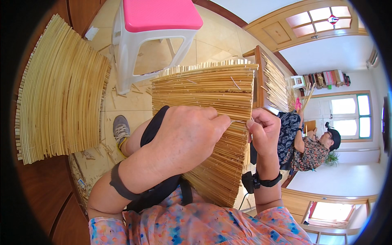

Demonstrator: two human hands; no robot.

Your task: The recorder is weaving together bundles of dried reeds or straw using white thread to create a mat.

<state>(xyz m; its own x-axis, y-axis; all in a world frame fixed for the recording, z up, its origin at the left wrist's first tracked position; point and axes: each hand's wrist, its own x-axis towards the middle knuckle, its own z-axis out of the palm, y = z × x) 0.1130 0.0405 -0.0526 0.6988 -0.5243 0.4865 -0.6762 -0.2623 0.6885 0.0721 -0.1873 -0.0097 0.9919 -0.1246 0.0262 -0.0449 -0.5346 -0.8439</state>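
Observation:
A mat of thin straw-coloured reeds [212, 87], bound side by side, lies across my lap. Over its right part, my left hand [185, 130] is closed in a pinch on a thin white thread [237, 121]. At the mat's right edge my right hand [264, 128] pinches the other end of this short stretch, thumb against bent fingers. The thread runs taut between the two hands, just above the reeds. Short white thread ends stick up from the mat in places. My left palm and curled fingers are partly hidden behind the back of that hand.
Another reed mat [61, 94] stands at the left. A white stool with a pink seat [163, 14] is ahead, among reed scraps on the tiled floor. Loose reeds [275, 83] lie on a wooden surface ahead right. Another person [312, 149] sits at the right.

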